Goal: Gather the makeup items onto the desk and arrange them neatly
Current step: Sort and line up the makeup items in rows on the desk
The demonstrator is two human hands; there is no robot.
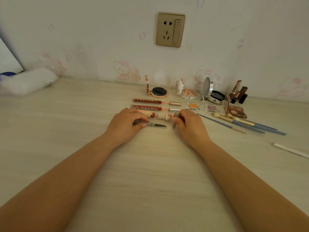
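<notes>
Both hands rest on the counter [150,173], near its middle. The left hand [124,125] pinches the grey barrel of an uncapped pencil [154,125] that lies flat, its dark tip pointing right. The right hand [190,125] holds a grey cap [175,120] between curled fingers, just apart from the pencil's tip. Just behind the hands lies a cream lip tube [159,116], and behind it two red lip glosses [147,104] lie in parallel with their wands pulled out to the right. Further back three compacts [158,92] stand open by the wall. To the right are two small pans [194,106], a brown palette [235,112], upright lipsticks [238,93] and blue brushes [247,124] lying slantwise. A white stick [291,150] lies apart at the far right.
</notes>
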